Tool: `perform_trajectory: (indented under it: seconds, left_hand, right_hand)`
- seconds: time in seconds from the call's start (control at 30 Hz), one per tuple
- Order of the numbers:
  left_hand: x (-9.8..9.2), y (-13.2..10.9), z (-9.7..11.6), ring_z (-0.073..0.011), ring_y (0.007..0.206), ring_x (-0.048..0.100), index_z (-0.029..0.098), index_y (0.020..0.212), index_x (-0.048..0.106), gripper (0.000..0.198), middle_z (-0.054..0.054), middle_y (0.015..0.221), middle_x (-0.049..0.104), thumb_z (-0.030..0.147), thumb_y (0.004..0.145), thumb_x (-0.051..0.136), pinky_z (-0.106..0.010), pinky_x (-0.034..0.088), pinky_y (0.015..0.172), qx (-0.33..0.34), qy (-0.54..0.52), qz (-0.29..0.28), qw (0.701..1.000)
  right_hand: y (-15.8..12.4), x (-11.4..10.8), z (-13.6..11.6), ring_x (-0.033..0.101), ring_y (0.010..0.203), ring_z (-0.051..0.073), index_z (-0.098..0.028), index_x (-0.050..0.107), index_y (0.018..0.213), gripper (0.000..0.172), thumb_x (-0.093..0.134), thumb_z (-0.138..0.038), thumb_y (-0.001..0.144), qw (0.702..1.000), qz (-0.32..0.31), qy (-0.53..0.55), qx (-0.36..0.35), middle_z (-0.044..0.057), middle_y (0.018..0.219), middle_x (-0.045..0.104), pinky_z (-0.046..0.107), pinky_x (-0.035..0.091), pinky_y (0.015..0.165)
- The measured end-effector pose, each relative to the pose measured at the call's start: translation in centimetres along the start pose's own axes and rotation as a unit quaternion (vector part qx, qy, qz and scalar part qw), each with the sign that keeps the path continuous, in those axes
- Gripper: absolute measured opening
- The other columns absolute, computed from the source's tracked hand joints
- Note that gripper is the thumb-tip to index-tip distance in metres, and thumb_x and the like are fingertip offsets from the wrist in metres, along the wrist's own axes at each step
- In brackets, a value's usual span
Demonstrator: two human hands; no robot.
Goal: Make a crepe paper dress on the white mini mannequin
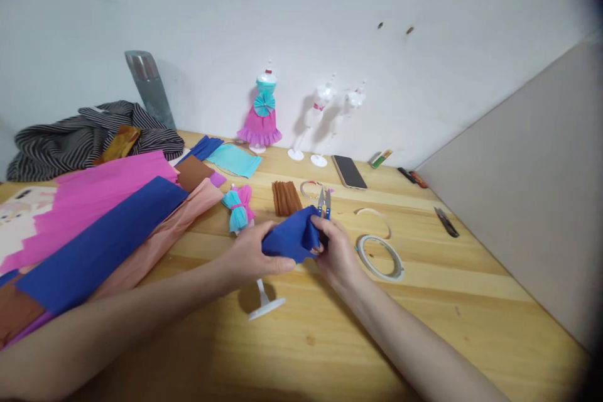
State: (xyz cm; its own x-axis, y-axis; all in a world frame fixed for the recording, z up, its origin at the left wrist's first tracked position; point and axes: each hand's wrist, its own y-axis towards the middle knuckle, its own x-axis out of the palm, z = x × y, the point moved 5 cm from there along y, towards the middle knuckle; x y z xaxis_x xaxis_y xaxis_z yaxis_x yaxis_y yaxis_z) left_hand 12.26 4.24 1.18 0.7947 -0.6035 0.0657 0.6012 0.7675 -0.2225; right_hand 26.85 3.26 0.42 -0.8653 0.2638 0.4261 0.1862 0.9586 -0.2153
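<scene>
Blue paper (289, 237) is pinched above the table (311, 352) by the fingers of the left hand (257, 252) and right hand (338, 251), the latter also gripping snips (328, 210), with brown pleats (286, 199) just behind it, a mannequin (237, 218) to its left, tape (399, 269) to its right and a phone (349, 172) farther behind it.

I can't read any words, labels, brands, numbers or signs on anything the head camera sends to my distant screen
</scene>
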Motion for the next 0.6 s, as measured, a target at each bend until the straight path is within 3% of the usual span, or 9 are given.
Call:
perform_trajectory:
  seconds: [0.07, 0.13, 0.37, 0.6]
  left_hand:
    - [0.1, 0.0, -0.3, -0.0192, 0.067, 0.061, 0.011, 0.081, 0.064, 0.033, -0.003, 0.071, 0.065, 0.03, 0.056, 0.075, -0.031, 0.049, 0.065, -0.032, 0.019, -0.021, 0.999]
    - [0.1, -0.1, -0.1, -0.0157, 0.062, 0.058, 0.011, 0.075, 0.063, 0.028, -0.002, 0.066, 0.063, 0.03, 0.057, 0.074, -0.029, 0.048, 0.062, -0.037, 0.005, -0.038, 0.999]
    - [0.4, -1.3, 2.2, -0.0163, 0.074, 0.061, 0.012, 0.095, 0.065, 0.04, -0.004, 0.084, 0.069, 0.031, 0.062, 0.076, -0.026, 0.046, 0.07, -0.026, -0.066, -0.129, 0.989]
    - [0.8, -2.2, 2.4, -0.017, 0.08, 0.062, 0.017, 0.115, 0.061, 0.057, -0.005, 0.092, 0.07, 0.025, 0.061, 0.078, -0.026, 0.048, 0.072, -0.052, -0.159, -0.162, 0.972]
  right_hand:
    - [0.1, -0.1, -0.3, 0.025, 0.03, 0.004, -0.02, 0.039, 0.047, 0.033, 0.068, -0.029, 0.062, 1.0, 0.004, 0.0, -0.007, -0.009, 0.033, 0.033, 0.018, 0.018, 0.033]
    - [0.2, -0.4, -0.8, 0.024, 0.031, 0.003, -0.02, 0.039, 0.047, 0.034, 0.069, -0.029, 0.06, 1.0, 0.015, -0.004, -0.018, -0.009, 0.034, 0.032, 0.018, 0.016, 0.033]
    - [0.0, -1.4, -1.8, 0.034, 0.037, 0.006, -0.019, 0.048, 0.053, 0.026, 0.072, -0.028, 0.056, 0.996, 0.061, 0.003, -0.066, -0.008, 0.041, 0.038, 0.019, 0.024, 0.038]
    - [0.4, -1.6, -1.2, 0.049, 0.046, 0.013, -0.02, 0.06, 0.06, 0.015, 0.071, -0.026, 0.053, 0.998, 0.057, 0.03, -0.02, -0.004, 0.049, 0.057, 0.026, 0.041, 0.048]
